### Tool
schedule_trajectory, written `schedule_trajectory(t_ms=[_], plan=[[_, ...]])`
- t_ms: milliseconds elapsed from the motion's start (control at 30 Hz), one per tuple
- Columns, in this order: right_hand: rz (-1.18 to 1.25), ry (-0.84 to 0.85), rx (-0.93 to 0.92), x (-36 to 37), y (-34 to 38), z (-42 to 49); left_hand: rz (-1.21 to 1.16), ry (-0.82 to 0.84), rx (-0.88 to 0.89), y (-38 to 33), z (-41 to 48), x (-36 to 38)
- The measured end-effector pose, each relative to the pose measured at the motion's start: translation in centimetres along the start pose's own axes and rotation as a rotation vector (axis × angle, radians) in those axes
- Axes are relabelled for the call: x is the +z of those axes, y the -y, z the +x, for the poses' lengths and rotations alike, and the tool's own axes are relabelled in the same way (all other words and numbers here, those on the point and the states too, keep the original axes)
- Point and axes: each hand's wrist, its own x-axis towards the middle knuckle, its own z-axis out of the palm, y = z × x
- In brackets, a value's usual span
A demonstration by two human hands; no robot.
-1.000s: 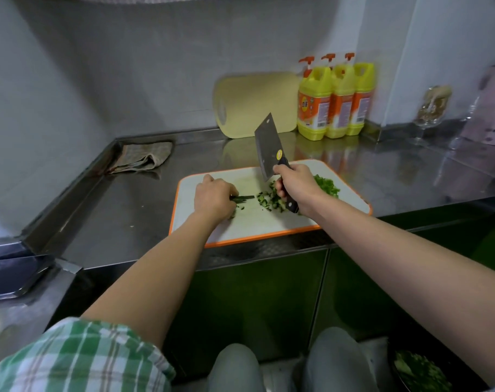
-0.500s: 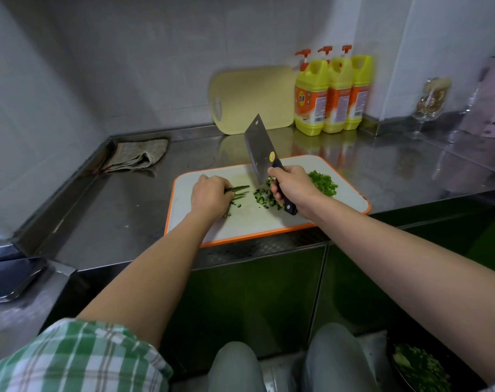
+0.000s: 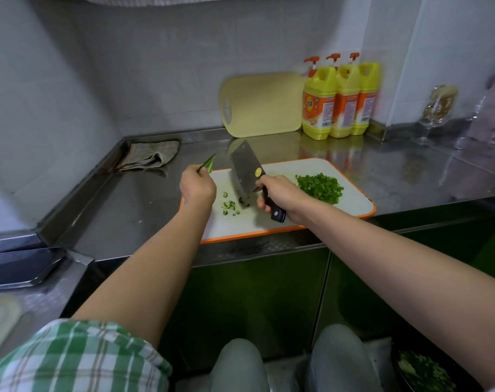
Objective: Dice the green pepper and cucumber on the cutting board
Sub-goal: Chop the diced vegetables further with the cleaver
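A white cutting board (image 3: 351, 206) with an orange rim lies on the steel counter. A heap of diced green pepper (image 3: 320, 188) sits on its right part. A few small cucumber dice (image 3: 230, 206) lie near its left part. My right hand (image 3: 277, 193) grips the black handle of a cleaver (image 3: 242, 172), whose blade edge rests on the board beside the dice. My left hand (image 3: 197, 185) is raised over the board's left edge and pinches a thin green cucumber end piece (image 3: 209, 163).
A grey cloth (image 3: 151, 157) lies at the back left of the steel counter (image 3: 133, 210). A pale yellow board (image 3: 264, 104) leans on the wall beside three yellow detergent bottles (image 3: 339, 100). A glass (image 3: 437, 111) stands at right. A bowl of greens (image 3: 427, 372) sits low right.
My left hand lifted off the board with the green end piece, moving up and left. The cleaver came down and now rests with its edge on the board.
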Motion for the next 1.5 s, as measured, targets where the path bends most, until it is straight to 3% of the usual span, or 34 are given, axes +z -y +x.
schedule_trajectory(t_ms=[267, 500, 667, 833, 1000, 1133, 1300, 1500], plan=[[-0.163, 0.126, 0.036, 4.4, -0.8, -1.3, -0.262, 0.058, -0.201, 1.8, -0.7, -1.2], [-0.253, -0.074, 0.073, 0.4, -1.3, -1.3, -0.204, 0.272, -0.18, 1.2, -2.2, 0.2], [-0.212, -0.181, 0.084, -2.2, -1.4, -1.4, -0.225, 0.286, -0.247, 0.5, -2.3, 0.6], [-0.131, -0.053, 0.0, 0.5, -0.2, -1.4, -0.213, 0.22, -0.283, 0.4, -1.7, -1.5], [-0.117, 0.134, 0.041, 4.2, 0.3, -1.3, -0.167, 0.191, -0.309, 2.0, -0.8, -3.1], [-0.147, 0.143, 0.108, 4.4, -0.4, -1.1, -0.131, 0.227, -0.32, 2.3, -0.9, -3.6], [-0.14, -0.017, 0.178, 0.2, -0.7, -0.9, -0.108, 0.289, -0.249, 2.1, -1.7, -2.4], [-0.183, -0.181, 0.169, -3.5, -1.2, -1.2, 0.116, 0.412, 0.021, 1.6, -2.7, 0.4]])
